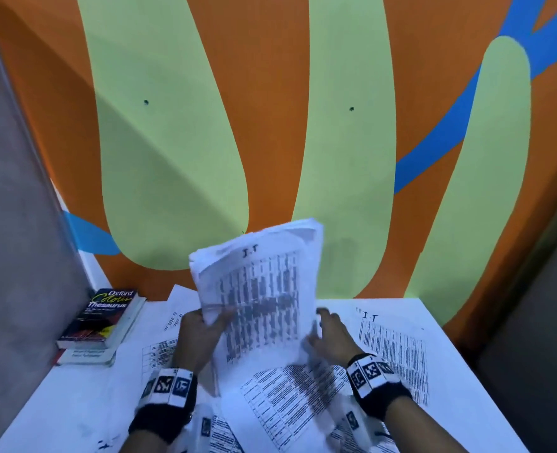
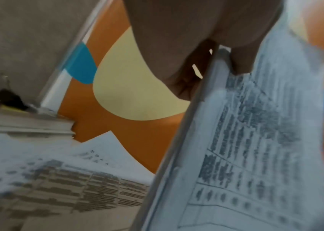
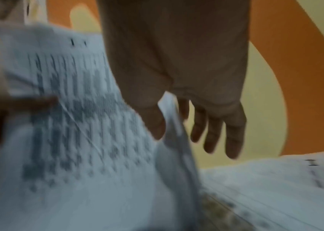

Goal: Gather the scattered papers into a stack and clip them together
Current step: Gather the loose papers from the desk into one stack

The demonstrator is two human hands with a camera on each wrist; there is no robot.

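A thick stack of printed papers (image 1: 257,289) stands tilted above the table's middle. My left hand (image 1: 202,331) grips its left edge, thumb (image 2: 242,62) on the printed front and fingers behind. My right hand (image 1: 329,335) is at the stack's right edge (image 3: 175,132). Its straight fingers (image 3: 216,132) are spread behind the edge and its thumb is in front, with a gap showing beside the paper. Loose printed sheets lie on the table on the right (image 1: 395,351), in front (image 1: 287,403) and on the left (image 1: 159,351). The wrist views are blurred.
Two stacked books (image 1: 107,318) lie at the back left of the white table (image 1: 58,403). A small black object with a wire loop (image 2: 8,96) sits on them. The painted wall rises right behind the table, and a grey partition stands on the left.
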